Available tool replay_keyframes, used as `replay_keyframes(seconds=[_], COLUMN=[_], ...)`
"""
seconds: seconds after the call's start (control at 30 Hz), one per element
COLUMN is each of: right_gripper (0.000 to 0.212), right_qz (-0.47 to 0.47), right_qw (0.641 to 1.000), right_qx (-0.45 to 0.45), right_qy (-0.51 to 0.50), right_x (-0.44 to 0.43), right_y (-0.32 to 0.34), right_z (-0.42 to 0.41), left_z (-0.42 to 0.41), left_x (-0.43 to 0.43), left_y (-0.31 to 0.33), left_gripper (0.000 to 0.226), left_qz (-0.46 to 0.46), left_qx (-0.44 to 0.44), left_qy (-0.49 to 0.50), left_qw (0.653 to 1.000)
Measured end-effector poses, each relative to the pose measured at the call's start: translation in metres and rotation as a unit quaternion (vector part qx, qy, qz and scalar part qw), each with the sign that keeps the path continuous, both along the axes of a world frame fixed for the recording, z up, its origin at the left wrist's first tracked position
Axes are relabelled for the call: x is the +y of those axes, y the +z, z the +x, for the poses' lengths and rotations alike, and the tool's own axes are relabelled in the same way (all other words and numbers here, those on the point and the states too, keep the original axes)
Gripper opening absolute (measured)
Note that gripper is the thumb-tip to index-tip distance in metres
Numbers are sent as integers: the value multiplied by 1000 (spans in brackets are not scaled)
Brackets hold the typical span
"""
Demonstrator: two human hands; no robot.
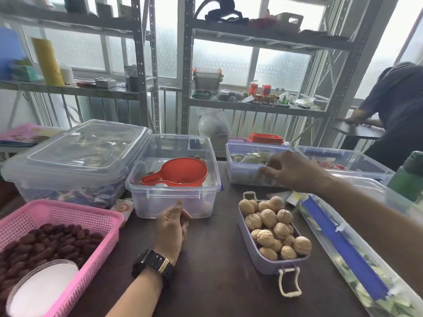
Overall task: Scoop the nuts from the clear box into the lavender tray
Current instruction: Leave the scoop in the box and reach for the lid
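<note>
Single head view; looks forward-down over table [217,294]; close range

I log the red scoop [176,173] lying inside the clear box [160,203]. Walnuts [269,217] fill the lavender tray [267,266] right of it.

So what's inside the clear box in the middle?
A red scoop lies inside the clear box, with a few brown nuts around it near the walls. Beneath the scoop something white peeks out. Whatever else lies under its bowl is covered.
</note>
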State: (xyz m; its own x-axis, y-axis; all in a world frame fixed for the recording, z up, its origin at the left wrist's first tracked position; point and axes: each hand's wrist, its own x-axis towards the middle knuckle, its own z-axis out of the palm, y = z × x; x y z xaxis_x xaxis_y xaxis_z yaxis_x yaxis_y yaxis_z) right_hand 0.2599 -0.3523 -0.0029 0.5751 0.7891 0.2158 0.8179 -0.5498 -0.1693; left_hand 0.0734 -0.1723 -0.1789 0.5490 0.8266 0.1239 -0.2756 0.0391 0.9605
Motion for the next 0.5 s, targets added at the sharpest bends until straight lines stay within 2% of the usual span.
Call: replay_keyframes(seconds=[0.07, 0.13, 0.33, 0.4, 0.5], right_gripper=[27, 25, 23, 24, 23], right_qz=[113, 166, 199, 208, 222], right_qw=[993, 983, 964, 960, 951], right_qx=[17, 51, 154, 174, 194], right_qy=[34, 59, 82, 78, 90], right_x=[8, 21, 76, 101, 140], right_y=[-1, -5, -23, -29, -36], right_z=[-30, -60, -100, -107, -122], left_z=[-4, -12, -52, -65, -84], left_x=[-6, -11, 36, 71, 128], left_y=[5, 12, 85, 110, 133], left_gripper=[45, 40, 16, 9, 22], left_qz=[54, 83, 199, 226, 263], left_qx=[9, 5, 7, 51, 190], left_qy=[28, 44, 184, 239, 301], left_qw=[998, 996, 963, 943, 897])
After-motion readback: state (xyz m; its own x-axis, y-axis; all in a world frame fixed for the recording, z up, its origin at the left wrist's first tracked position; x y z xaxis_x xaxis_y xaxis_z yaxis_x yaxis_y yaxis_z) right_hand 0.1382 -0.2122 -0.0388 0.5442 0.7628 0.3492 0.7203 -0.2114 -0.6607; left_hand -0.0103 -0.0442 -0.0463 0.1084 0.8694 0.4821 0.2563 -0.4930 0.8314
